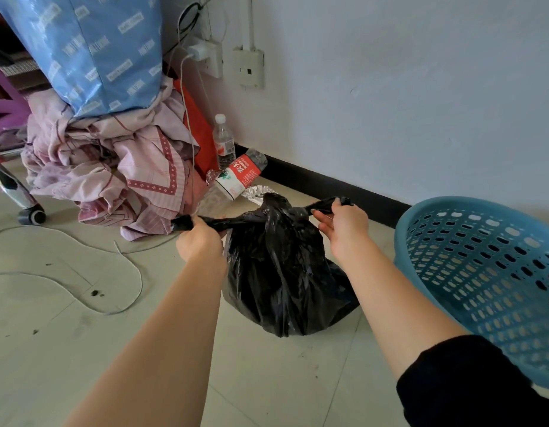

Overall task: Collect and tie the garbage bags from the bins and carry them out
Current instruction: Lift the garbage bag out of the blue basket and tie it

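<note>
The black bag [279,272] sits on the floor [82,334] just left of the blue bin [482,272], already out of it, with a knot [276,211] formed at its neck. The left hand [199,241] grips one tail in a closed fist and the right hand [344,226] pinches the other between thumb and curled fingers [322,220], the tails stretched apart, so the tying looks nearly done. Carrying it out is not yet done, and whether other bins wait I cannot tell.
</note>
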`<state>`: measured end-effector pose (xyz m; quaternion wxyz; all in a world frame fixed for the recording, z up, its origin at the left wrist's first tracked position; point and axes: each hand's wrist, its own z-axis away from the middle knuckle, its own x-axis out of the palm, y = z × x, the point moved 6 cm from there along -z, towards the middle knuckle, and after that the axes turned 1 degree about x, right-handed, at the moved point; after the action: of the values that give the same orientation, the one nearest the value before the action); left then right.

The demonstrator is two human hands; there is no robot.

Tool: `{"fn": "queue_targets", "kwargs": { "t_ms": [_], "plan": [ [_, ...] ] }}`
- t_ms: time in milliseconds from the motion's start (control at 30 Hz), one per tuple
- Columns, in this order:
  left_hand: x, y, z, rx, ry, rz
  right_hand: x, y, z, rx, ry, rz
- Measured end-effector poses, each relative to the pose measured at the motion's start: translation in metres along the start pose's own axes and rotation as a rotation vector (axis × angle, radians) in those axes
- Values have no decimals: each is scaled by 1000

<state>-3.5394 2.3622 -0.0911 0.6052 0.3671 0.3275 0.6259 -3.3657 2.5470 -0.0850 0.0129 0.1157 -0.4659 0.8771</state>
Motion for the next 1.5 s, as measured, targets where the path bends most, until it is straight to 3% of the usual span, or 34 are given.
{"fn": "queue_targets", "kwargs": {
  "t_ms": [100, 200, 367, 467, 567, 733, 1000, 1233, 1500],
  "plan": [
    [-9, -7, 0, -95, 49, 78, -8, 3, -7, -44, 77, 32],
    [-6, -10, 1, -68, -18, 23, -7, 4, -7, -154, 84, 107],
    [14, -16, 19, -175, -403, -181, 5, 22, -4, 19, -61, 15],
    [26, -20, 27, -31, -542, -338, 14, 28, 3, 65, -226, 5],
    [29, -21, 25, 142, -462, -358, 21, 35, 7, 11, -270, 124],
    [18, -19, 16, 201, -265, -292, 24, 31, 11, -195, -183, 500],
    [9, -29, 19, -70, -73, 63, 24, 23, 8, -315, -69, 541],
    [-7, -36, 8, -104, 13, 56, 2, 26, -5, -243, -9, 558],
    [-25, -41, -6, -84, 2, -1, -28, 33, -24, -221, 128, 603]
  ]
}}
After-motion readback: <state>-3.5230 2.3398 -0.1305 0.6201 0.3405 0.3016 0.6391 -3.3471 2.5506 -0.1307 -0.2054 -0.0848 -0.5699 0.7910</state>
